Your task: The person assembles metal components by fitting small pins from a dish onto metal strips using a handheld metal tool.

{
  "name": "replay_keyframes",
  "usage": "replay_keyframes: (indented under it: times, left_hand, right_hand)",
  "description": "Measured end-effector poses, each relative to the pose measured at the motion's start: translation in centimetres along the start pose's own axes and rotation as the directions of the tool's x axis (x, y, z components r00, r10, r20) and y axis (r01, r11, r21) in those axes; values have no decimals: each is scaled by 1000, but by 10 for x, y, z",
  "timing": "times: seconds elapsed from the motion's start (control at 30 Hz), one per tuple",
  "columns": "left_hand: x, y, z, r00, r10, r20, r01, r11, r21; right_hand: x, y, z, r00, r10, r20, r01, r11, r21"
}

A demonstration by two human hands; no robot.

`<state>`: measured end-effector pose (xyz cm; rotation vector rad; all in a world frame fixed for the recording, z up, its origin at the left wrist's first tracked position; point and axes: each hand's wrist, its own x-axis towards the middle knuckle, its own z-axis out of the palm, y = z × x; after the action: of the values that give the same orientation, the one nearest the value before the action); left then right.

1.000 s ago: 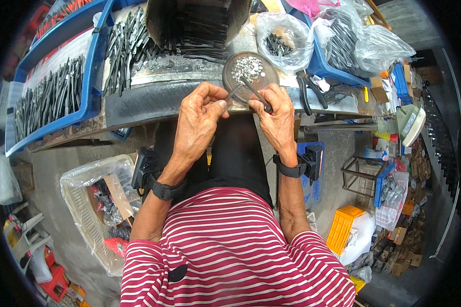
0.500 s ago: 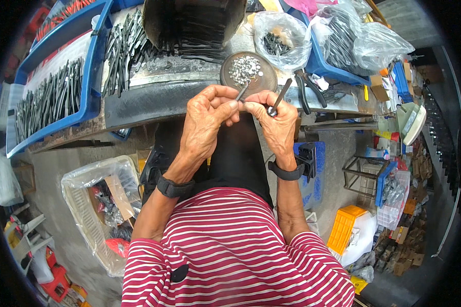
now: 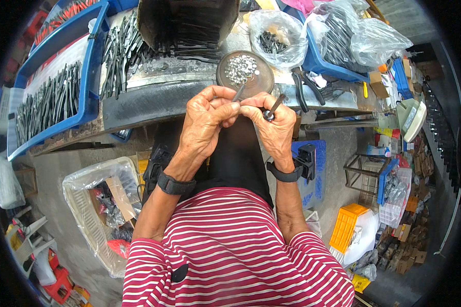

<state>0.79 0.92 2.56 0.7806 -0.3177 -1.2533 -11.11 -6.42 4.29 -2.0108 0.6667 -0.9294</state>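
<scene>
Left hand: thumb and fingers pinched on a slim dark metal strip. Strip sits between the two hands at the table's front edge, tilted, far end overlapping the near side of the round dish in view; can't tell if it touches. Right hand: gripping a dark rod-like tool with a rounded metal end, shaft angled up and right. Its thumb and index tips also meet the left fingertips at the strip's near end; can't tell what's between them.

Dish is on the table, just beyond the hands, with a heap of small silvery pieces in it. Right of dish: clear plastic bag with small black parts inside, then black-handled pliers near the table edge. Further right: blue bin with bagged dark strips.

Left side: loose pile of black strips, then blue tray holding more. Behind dish, to the left: dark open-fronted container, strips inside.
</scene>
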Motion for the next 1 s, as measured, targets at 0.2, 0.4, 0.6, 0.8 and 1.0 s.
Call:
replay_keyframes:
  times: [0.2, 0.4, 0.6, 0.8, 1.0]
  left_hand:
    - [0, -5, -2, 999, 36, 1, -36, 994, -99]
    - [-3, -8, -1, 999, 45, -3, -45, 989, -142]
    - [-8, -12, -1, 997, -16, 70, 25, 990, -137]
    - [-10, -10, -4, 994, -35, 105, 54, 982, -184]
    - [-12, -10, -4, 996, -48, 74, 58, 987, -147]
  right_hand:
    - [-3, -10, 4, 965, 260, -20, -251, 947, 200]
    - [-5, -3, 7, 987, 160, -32, -142, 941, 307]
    - [-4, -9, 7, 965, 254, -74, -208, 901, 380]
    - [-3, -6, 2, 958, 266, -109, -216, 917, 336]
    - [-1, -11, 3, 957, 284, -65, -256, 926, 277]
